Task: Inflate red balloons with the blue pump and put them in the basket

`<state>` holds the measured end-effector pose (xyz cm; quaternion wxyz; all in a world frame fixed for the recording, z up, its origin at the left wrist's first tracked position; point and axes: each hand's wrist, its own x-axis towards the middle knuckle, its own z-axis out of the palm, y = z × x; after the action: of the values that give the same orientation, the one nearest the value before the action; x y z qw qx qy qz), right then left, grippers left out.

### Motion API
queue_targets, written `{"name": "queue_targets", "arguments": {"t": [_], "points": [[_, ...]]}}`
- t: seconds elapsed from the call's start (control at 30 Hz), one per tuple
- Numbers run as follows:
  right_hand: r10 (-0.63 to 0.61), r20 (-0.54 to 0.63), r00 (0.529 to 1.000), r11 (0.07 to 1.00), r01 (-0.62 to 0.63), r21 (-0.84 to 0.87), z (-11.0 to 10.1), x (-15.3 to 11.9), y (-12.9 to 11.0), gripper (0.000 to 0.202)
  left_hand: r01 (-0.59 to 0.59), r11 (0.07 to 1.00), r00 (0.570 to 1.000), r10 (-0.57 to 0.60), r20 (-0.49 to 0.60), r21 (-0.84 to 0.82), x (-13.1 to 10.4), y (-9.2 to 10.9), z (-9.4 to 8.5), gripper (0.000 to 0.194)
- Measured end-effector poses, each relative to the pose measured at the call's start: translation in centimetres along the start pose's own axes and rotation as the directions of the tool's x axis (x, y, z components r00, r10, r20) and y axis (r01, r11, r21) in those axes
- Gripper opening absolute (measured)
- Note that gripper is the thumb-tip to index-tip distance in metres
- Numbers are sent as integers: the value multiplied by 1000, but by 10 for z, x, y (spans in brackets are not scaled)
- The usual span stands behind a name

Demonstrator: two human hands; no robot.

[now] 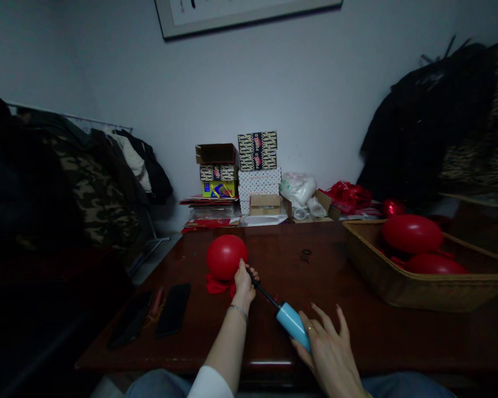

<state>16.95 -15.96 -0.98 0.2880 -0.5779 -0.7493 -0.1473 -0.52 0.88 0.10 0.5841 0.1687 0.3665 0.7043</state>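
Note:
A round red balloon (226,257) is partly inflated above the brown table, with limp red balloons (218,284) just beneath it. My left hand (245,282) is closed at the balloon's neck, where the black nozzle end of a hand pump (292,325) meets it. The pump has a light blue barrel and a thin black rod, and it slants down to the right. Against the barrel's near end lies my right hand (330,351), thumb on one side and the other fingers spread.
On the right of the table (274,348) a wicker basket (406,290) holds large red balloons (413,233). Two dark phones (172,309) lie at the left. Black rings (306,255) lie mid-table. Stacked boxes (259,185) and plastic bags (299,188) stand behind.

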Motion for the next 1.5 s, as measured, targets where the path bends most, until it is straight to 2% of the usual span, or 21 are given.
{"name": "queue_targets", "arguments": {"t": [0.27, 0.4, 0.67, 0.83, 0.97, 1.07, 1.23, 1.37, 1.5], "points": [[64, 95, 993, 998, -62, -17, 9, 41, -22, 40, 55, 998, 998, -54, -14, 44, -14, -9, 7, 39], [64, 105, 992, 998, -62, -15, 10, 48, -26, 40, 61, 997, 998, -61, -17, 49, -15, -12, 7, 40], [63, 74, 995, 998, -62, -11, 6, 27, -19, 39, 48, 998, 999, -47, -10, 50, -11, -11, 4, 40], [-3, 23, 1000, 1000, 3, -8, 2, 2, 1, 42, 4, 999, 1000, -4, 10, 48, 0, 0, 1, 40], [-108, -13, 994, 994, 107, -37, 5, -16, 16, 45, -16, 998, 1000, 16, -1, 58, 7, 5, 0, 39], [-101, -17, 995, 994, 101, -31, 8, -18, 16, 43, -5, 999, 1000, 5, -5, 55, 6, 5, -1, 39], [22, 1, 1000, 1000, -22, 3, 6, -4, 1, 40, 20, 998, 1000, -20, -8, 52, -4, 5, 1, 43], [44, 79, 996, 999, -43, -21, 1, 17, -12, 38, 25, 999, 1000, -25, -5, 48, -12, 3, 4, 42], [61, 70, 996, 997, -58, -43, 4, 36, -22, 35, 31, 999, 999, -31, -6, 36, -16, -2, 8, 44]]}}
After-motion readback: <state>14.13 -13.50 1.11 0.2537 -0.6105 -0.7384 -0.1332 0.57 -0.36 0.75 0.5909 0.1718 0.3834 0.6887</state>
